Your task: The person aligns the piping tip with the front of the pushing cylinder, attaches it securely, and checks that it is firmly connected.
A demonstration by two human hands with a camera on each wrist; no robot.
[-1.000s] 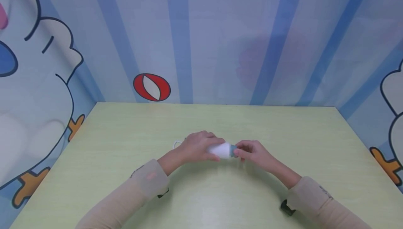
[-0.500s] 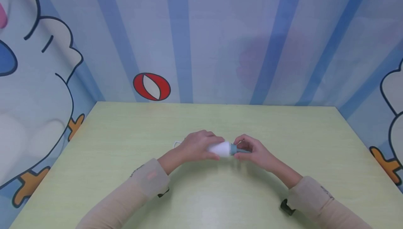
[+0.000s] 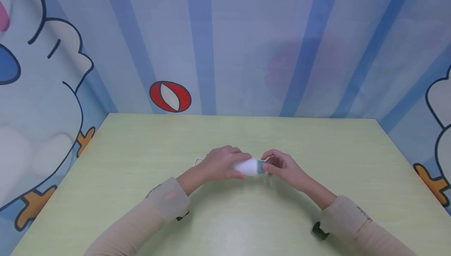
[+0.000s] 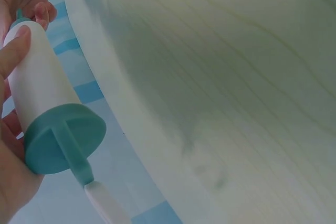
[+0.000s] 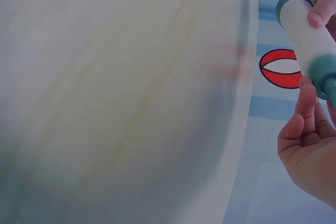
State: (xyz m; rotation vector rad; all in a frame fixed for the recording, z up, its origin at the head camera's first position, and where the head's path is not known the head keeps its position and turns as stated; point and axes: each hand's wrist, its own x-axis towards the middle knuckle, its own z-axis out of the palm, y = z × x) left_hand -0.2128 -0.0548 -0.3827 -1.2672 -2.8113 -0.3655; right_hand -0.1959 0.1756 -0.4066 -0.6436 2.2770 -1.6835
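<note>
A white cylinder (image 3: 245, 167) with teal ends is held roughly level above the table. My left hand (image 3: 222, 164) grips its body from the left, thumb along the near side. At its right end is a smaller teal end piece (image 3: 260, 166), where my right hand (image 3: 286, 171) pinches with thumb and fingers curled. In the left wrist view, the other end shows a wide teal cap (image 4: 42, 148) with a teal bar, from which a white strip (image 4: 107, 203) extends. The right wrist view shows a slim stem leaving the small end piece (image 5: 323, 72), partly cut off by the frame.
A pale green table (image 3: 225, 220) lies beneath both forearms. Behind it rises a blue striped wall (image 3: 239, 52) with a printed red and white ball (image 3: 170, 96). Cartoon-printed panels (image 3: 35, 103) flank the table. A black wrist device (image 3: 320, 231) sits under the right sleeve.
My right fingers spread off the teal end half a second ago, showing its thin stem, and now close on it again. My left hand and the cylinder stay in place.
</note>
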